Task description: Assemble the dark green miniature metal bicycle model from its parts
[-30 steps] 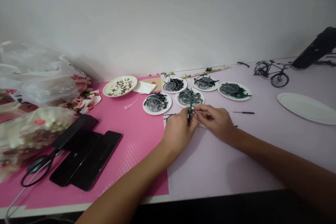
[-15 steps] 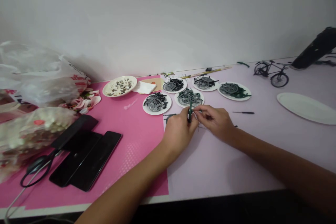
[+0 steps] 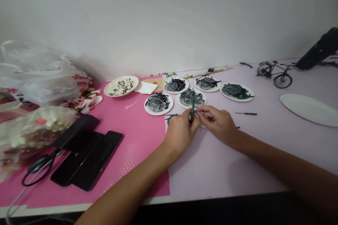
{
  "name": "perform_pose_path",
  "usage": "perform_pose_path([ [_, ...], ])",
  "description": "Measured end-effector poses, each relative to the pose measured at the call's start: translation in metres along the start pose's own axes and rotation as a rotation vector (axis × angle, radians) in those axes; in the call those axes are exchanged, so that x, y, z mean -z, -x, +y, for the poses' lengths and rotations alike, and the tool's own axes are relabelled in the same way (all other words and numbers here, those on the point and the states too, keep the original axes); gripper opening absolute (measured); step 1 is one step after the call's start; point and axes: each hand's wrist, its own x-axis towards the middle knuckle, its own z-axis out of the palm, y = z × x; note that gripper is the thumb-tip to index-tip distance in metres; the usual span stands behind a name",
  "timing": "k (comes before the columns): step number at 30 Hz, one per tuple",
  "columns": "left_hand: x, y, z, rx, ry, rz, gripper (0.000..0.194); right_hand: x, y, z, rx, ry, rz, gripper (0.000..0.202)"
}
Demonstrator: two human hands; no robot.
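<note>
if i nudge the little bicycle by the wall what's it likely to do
The bicycle would probably feel light, since its frame is so thin. It seems to stand on two narrow wheels, so a sideways push may tip it, while a lengthwise one might roll it if they turn freely.

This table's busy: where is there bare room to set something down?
Open lilac surface lies between the left forearm and right forearm; more between the right forearm, screwdriver and oval plate. A pink patch is bare between the phone and left forearm. Crowded: the left end, with plastic bags, and beyond the left hand and right hand, with small plates.
</note>
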Motion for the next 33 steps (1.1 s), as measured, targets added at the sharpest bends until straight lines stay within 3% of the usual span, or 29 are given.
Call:
perform_pose_path([
  [12,-0.004,0.0,-0.006,-0.064,-0.172,-0.009,0.024,0.003,-0.005,-0.022,-0.411,-0.354,-0.083,0.028],
  [15,-0.005,0.0,-0.008,-0.085,-0.205,0.012,0.029,0.004,-0.005,-0.024,-0.454,-0.409,-0.111,0.032],
  [18,-0.003,0.001,-0.004,-0.078,-0.159,0.012,0.025,0.006,-0.004,-0.02,-0.33,-0.293,-0.05,0.027],
  [25,0.003,0.005,0.007,-0.073,0.037,0.033,0.017,0.017,-0.01,0.001,0.287,0.108,0.061,0.014],
  [28,0.003,0.005,0.008,-0.067,0.075,0.024,0.018,0.018,-0.012,0.002,0.343,0.166,0.063,0.016],
  [33,0.002,0.005,0.007,-0.03,0.153,0.004,0.022,0.018,-0.012,-0.001,0.295,0.182,0.026,0.019],
])
